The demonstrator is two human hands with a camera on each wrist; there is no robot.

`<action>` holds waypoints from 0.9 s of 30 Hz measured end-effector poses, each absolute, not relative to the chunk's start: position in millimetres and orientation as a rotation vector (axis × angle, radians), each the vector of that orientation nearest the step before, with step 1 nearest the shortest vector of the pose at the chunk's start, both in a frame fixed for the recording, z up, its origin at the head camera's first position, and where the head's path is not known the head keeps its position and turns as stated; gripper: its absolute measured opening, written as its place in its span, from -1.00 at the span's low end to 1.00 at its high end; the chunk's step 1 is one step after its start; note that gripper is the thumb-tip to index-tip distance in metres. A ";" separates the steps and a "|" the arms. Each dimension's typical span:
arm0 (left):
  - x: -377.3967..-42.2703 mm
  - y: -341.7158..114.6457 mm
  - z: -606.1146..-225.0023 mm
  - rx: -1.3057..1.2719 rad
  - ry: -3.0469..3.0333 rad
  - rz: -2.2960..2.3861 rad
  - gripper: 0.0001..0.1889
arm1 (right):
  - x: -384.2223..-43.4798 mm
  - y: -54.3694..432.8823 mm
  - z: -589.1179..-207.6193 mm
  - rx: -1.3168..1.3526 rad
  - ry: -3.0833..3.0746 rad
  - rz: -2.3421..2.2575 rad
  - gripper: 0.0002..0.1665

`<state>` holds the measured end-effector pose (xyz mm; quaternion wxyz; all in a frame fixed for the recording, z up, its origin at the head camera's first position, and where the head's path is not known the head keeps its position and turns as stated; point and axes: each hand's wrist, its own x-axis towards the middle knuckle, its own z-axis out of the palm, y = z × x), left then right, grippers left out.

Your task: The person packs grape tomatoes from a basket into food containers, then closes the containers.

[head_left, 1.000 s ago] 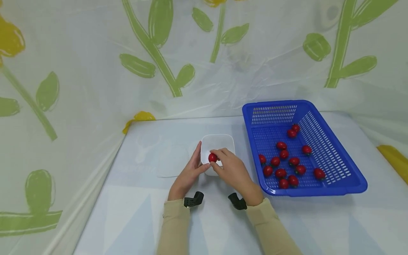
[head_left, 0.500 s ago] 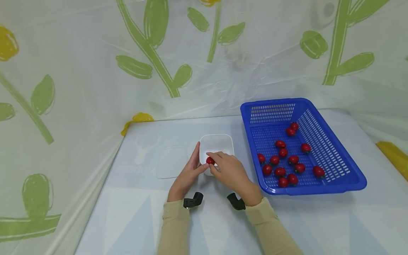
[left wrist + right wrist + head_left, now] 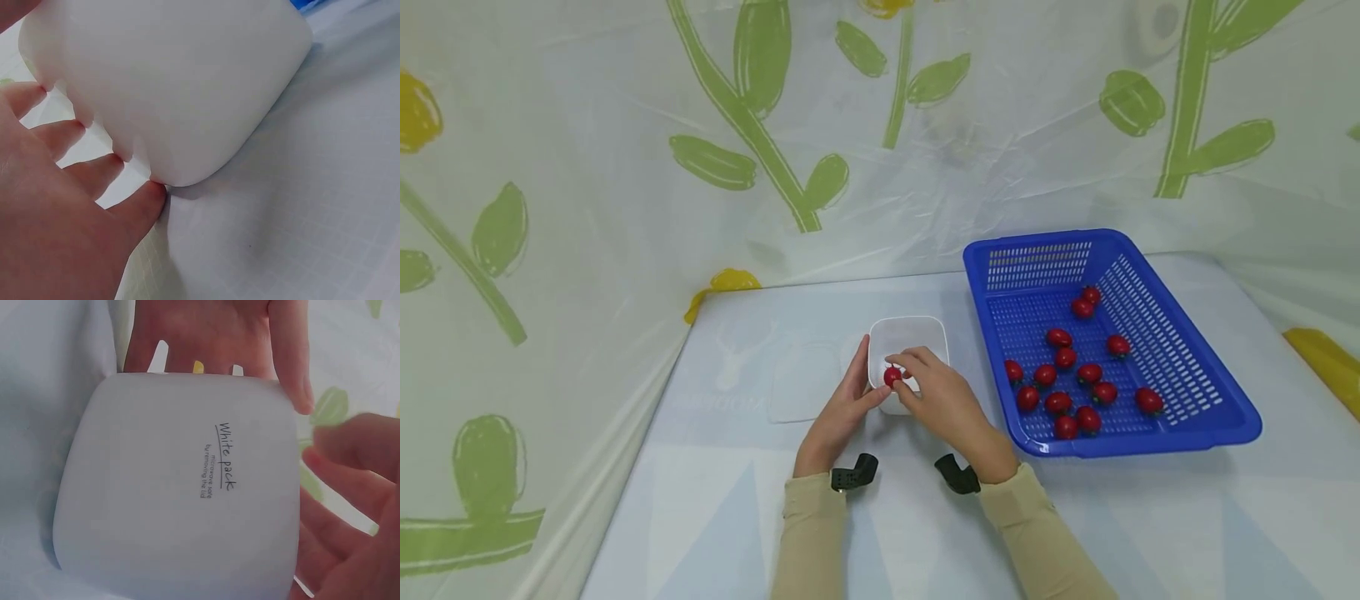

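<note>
A small white plastic container (image 3: pixel 931 335) sits at the middle of the table; "White pack" is printed on its side in the right wrist view. My left hand (image 3: pixel 838 417) grips it from the left, thumb at the near rim and fingers spread along the outer wall. In the left wrist view, those fingertips meet the wall. My right hand (image 3: pixel 953 407) pinches a cherry tomato (image 3: pixel 892 377) over the container's opening, close to the left thumb tip. Right-hand fingers (image 3: pixel 356 506) also show beside the container in the right wrist view, where the tomato is hidden.
At right stands a blue slotted basket (image 3: pixel 1195 342) holding several cherry tomatoes (image 3: pixel 1058 403). A pale, see-through lid (image 3: pixel 805 383) lies flat left of the container. Behind the table (image 3: pixel 715 500) hangs a white curtain (image 3: pixel 625 167) with painted plants.
The tomato has shifted slightly left and turned between the right fingers; its dark stem now shows on top. The left hand keeps its hold on the container. The head view has shifted slightly.
</note>
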<state>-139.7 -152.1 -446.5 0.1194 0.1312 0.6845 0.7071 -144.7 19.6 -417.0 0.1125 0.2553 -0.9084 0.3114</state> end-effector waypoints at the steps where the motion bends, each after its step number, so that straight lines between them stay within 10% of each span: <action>1: -139.7 -152.1 -447.4 0.390 1.997 2.071 -0.19 | -144.4 19.6 -416.4 0.741 -2.648 0.945 -0.64; 27: -151.2 -153.8 -472.7 0.319 2.025 2.098 -0.23 | -128.2 44.9 -368.9 0.900 -2.628 1.093 -0.60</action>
